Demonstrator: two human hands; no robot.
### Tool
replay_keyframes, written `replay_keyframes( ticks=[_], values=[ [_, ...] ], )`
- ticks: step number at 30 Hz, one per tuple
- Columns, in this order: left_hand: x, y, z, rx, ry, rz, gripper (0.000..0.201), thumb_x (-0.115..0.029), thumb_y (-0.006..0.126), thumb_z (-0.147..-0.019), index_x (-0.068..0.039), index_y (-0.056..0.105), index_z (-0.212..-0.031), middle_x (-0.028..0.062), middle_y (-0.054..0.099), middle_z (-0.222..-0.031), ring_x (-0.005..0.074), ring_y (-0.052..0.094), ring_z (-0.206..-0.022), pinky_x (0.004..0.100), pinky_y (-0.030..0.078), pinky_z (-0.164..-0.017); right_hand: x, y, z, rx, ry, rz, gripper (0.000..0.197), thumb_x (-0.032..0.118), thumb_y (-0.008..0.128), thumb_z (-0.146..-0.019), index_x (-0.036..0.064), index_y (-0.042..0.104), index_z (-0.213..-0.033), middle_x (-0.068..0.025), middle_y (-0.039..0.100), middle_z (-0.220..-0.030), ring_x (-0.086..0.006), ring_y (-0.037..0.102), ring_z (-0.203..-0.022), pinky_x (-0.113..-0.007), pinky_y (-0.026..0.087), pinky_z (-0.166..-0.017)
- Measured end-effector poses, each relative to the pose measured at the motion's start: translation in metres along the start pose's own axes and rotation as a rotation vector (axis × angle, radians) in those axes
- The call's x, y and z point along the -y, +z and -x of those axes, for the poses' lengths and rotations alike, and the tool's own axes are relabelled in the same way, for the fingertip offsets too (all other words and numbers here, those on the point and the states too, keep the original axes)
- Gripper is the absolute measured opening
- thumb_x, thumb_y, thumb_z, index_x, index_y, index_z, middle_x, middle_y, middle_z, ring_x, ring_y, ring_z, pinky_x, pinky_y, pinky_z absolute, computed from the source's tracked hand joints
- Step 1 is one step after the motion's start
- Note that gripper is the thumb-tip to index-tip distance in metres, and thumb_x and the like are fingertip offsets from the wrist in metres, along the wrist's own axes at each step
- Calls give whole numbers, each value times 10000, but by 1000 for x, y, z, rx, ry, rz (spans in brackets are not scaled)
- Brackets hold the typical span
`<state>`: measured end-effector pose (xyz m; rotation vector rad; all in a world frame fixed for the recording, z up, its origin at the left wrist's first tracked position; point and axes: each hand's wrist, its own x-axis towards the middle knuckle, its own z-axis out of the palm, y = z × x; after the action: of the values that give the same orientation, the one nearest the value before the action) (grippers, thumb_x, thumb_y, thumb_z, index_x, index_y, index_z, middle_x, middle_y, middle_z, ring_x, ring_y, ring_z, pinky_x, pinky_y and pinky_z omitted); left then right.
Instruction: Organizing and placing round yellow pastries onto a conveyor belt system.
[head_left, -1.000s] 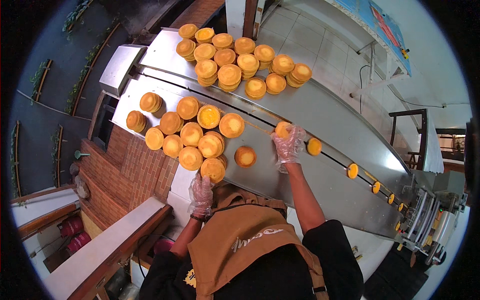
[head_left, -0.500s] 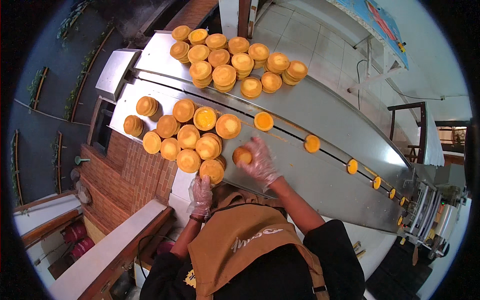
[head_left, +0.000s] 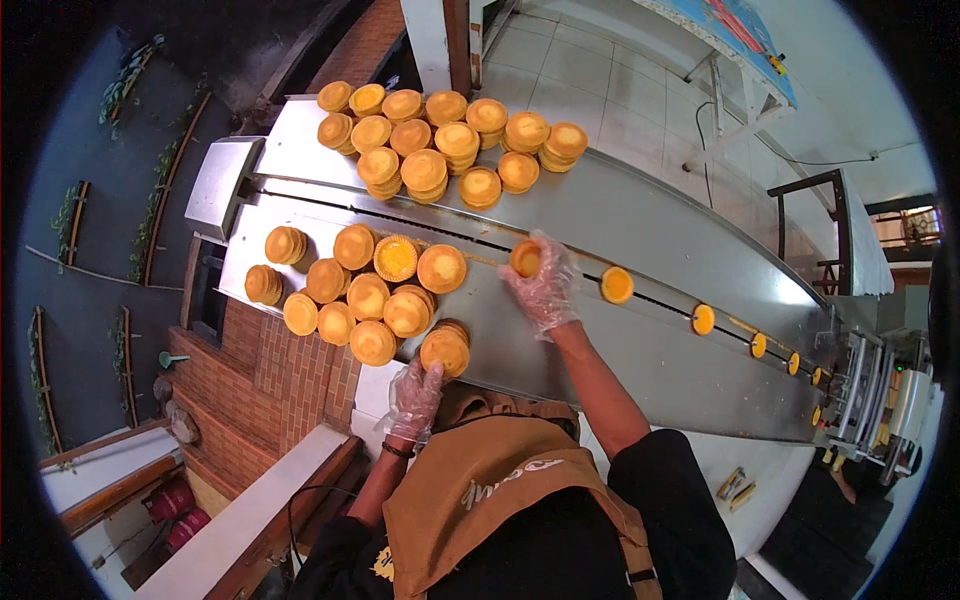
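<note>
My left hand (head_left: 415, 400), in a clear plastic glove, grips a short stack of round golden tarts (head_left: 445, 348) at the table's near edge. My gloved right hand (head_left: 548, 285) has its fingers round a single browned tart (head_left: 525, 259) over the dark slot of the metal conveyor table. Whether that tart rests on the surface cannot be made out. To the right, a tart with its yellow filling up (head_left: 617, 285) sits on the slot line, and several more follow toward the far right. Beside my left hand stand several tart stacks (head_left: 373, 342); one filled tart (head_left: 396, 257) faces up among them.
More tart stacks (head_left: 424, 170) crowd the far side of the slot on the steel table (head_left: 640, 225). A roller machine with a film roll (head_left: 905, 415) stands at the conveyor's right end. A metal box (head_left: 222, 180) caps the left end. Brick paving (head_left: 270, 380) lies below left.
My right hand has carried its tart away from me to the slot. The left hand has drawn its stack slightly right, apart from the others. Tarts on the slot have shifted right.
</note>
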<state>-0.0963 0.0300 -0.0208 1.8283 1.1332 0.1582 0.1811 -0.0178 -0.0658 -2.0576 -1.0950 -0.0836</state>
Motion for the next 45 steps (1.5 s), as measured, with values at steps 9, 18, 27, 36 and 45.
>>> replay_keyframes(
  ticks=[9,18,27,36,45],
  values=[
    [-38,7,-12,164,-140,239,480,-422,473,-952,11,572,-1133,157,638,-800,273,637,-693,391,493,-637,23,-1,0,249,529,-406,460,267,660,-825,7,497,-1167,-188,536,-1169,-294,563,-998,-396,466,-873],
    [22,55,-27,71,-191,708,512,-432,321,-1010,-12,606,-1078,62,632,-821,174,566,-710,330,469,-637,93,-42,54,497,-345,-90,327,209,688,-680,60,609,-961,-257,485,-1244,-414,501,-1133,-473,426,-961],
    [-50,32,-26,113,-210,217,585,-477,275,-1002,-16,612,-1131,53,639,-779,152,566,-652,318,462,-598,-25,-23,35,3,155,-161,504,288,705,-756,66,488,-1153,-183,509,-1194,-363,527,-1099,-446,454,-918],
    [-50,52,-23,-180,-405,667,535,-459,347,-1005,6,556,-1165,80,593,-1094,169,557,-998,338,451,-865,6,-11,0,98,245,-235,537,331,644,-835,26,465,-1239,-218,551,-1134,-372,536,-1070,-477,409,-937],
    [-26,71,-23,8,-225,762,708,-556,116,-990,-37,533,-1230,93,572,-1183,223,544,-1061,406,411,-960,46,-68,36,522,-242,-309,501,264,671,-763,69,546,-1207,-271,431,-1329,-409,444,-1228,-455,366,-1034]
  ],
)
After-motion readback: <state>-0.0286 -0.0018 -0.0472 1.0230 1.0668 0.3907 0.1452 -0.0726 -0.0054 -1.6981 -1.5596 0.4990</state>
